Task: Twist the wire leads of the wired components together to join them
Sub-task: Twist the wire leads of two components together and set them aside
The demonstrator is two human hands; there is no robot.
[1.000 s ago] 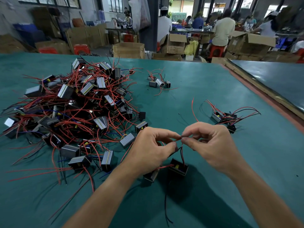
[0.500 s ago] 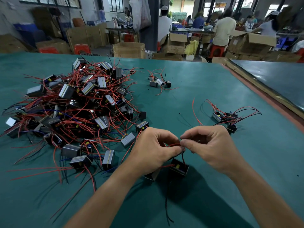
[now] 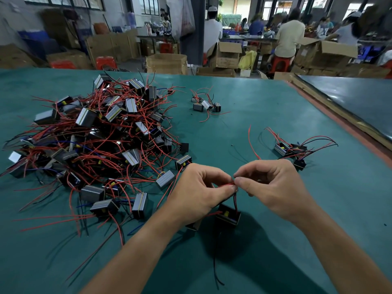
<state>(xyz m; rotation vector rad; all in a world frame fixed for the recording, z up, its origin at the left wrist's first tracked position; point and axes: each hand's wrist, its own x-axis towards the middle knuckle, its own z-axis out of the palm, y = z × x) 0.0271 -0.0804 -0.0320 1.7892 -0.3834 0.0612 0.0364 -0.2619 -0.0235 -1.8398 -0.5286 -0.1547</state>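
Note:
My left hand [image 3: 196,193] and my right hand [image 3: 275,187] meet fingertip to fingertip above the green table [image 3: 265,115]. Both pinch the thin red wire leads [image 3: 226,184] between thumb and forefinger. A black boxy wired component [image 3: 228,215] hangs just under the fingers by its leads, above the table. A second component [image 3: 194,225] peeks out from beneath my left wrist, mostly hidden. A black lead [image 3: 215,270] trails toward me over the table.
A big heap of grey-black components with red wires [image 3: 99,141] fills the table's left half. A small cluster [image 3: 205,105] lies farther back, another group [image 3: 290,149] at the right. A wooden strip [image 3: 343,122] edges the table's right side. People and cardboard boxes stand beyond.
The hands have drawn slightly closer at the fingertips and the pinched red leads have shifted between them. The hanging component stays under the fingers.

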